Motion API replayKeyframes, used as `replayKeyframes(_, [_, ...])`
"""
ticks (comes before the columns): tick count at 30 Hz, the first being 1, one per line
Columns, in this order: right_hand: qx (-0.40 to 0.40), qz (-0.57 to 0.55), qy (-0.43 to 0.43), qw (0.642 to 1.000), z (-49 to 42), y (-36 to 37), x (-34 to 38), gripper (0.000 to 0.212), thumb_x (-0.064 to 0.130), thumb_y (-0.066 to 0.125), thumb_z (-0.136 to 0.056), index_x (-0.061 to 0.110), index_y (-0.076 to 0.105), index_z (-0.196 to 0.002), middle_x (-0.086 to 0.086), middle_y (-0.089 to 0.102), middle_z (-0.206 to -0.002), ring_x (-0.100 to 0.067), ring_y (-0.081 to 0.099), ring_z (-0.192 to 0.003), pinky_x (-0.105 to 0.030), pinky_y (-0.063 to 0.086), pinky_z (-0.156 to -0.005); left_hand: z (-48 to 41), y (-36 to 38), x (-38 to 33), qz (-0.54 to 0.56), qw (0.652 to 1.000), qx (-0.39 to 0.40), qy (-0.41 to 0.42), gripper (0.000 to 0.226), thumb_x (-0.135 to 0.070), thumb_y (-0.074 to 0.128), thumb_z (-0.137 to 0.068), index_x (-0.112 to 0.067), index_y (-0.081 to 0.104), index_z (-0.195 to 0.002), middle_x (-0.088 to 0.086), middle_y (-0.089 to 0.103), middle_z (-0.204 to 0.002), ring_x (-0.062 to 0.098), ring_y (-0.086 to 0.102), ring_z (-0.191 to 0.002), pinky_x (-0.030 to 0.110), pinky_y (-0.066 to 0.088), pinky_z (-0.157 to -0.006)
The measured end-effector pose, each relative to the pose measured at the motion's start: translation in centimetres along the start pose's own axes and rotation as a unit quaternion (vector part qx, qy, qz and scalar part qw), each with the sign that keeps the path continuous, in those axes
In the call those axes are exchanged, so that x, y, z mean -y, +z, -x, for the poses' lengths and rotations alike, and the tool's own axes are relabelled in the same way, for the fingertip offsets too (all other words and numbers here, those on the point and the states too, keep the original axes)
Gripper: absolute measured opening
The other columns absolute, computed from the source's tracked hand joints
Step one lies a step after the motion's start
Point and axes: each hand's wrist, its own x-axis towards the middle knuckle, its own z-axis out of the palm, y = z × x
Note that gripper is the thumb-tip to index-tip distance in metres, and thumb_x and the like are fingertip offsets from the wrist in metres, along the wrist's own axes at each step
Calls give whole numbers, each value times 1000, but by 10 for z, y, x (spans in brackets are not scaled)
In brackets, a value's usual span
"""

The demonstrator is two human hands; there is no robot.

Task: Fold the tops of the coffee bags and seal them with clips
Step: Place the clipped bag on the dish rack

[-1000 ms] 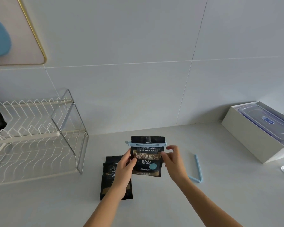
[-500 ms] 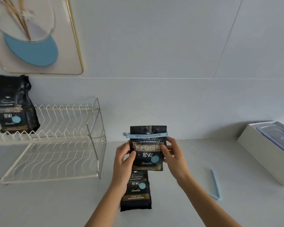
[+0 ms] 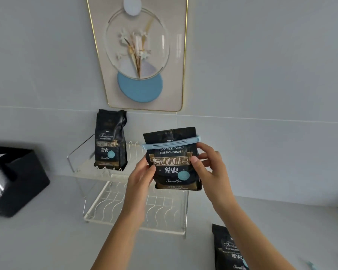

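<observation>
I hold a black coffee bag (image 3: 174, 164) upright in the air, above the wire rack. A light blue clip (image 3: 171, 143) is clamped across its folded top. My left hand (image 3: 141, 178) grips the bag's left edge and my right hand (image 3: 207, 166) grips its right edge. A second black coffee bag (image 3: 110, 141) stands upright on the rack's upper shelf, with no clip showing. Another coffee bag (image 3: 229, 248) lies flat on the counter at lower right, partly behind my right forearm.
The white wire dish rack (image 3: 135, 203) stands on the grey counter against the tiled wall. A black box (image 3: 14, 182) sits at the left. A framed decoration (image 3: 141, 53) hangs above. A bit of another blue clip (image 3: 312, 266) peeks in at the bottom right.
The view has swung left and up. Both hands have carried the clipped bag from above the counter over to the rack; the bags on the counter now lie to the lower right.
</observation>
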Motion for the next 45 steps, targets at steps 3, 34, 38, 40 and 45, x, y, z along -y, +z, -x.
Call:
replayKeyframes(3, [16,-6,-13,1000,-22,41,2,38,23,53,-93,57,45,-108,7,49,-105,10,53,-84,-4,46,-71,-25,-36,-12,-7,1000,6,26,38,-44,55,-82,-43,55,-121,-16,63,-122,0,55,-116,32,39,-97])
replayKeyframes(34, [133,185,28,973,-79,136,-60,66,24,55,-91,32,17,-144,8,27,-149,-2,23,-129,-27,22,-105,-108,-95,25,-218,975,-37,-26,68,-34,51,-91,-35,10,-145,-13,1,-157,7,4,-144,40,13,-117])
replayKeyframes(38, [89,239,-41,966,-53,107,-40,62,26,54,-92,27,22,-144,6,27,-152,-13,24,-139,-40,27,-113,-79,-68,6,-252,964,-10,81,67,-31,51,-91,-43,10,-143,-18,2,-156,-3,2,-142,30,11,-116])
replayKeyframes(40, [63,252,-52,964,-38,90,-38,59,24,55,-91,26,27,-143,6,31,-150,-13,26,-138,-43,28,-113,-60,-47,5,-258,959,11,115,67,-27,52,-91,-48,11,-139,-22,7,-155,-7,5,-141,22,12,-113])
replayKeyframes(45, [19,257,-19,966,-4,45,-50,56,19,56,-90,26,32,-140,7,34,-148,-11,25,-137,-40,28,-112,-26,6,20,-241,962,69,108,63,-22,51,-92,-35,18,-144,-22,17,-153,-12,12,-138,5,13,-110])
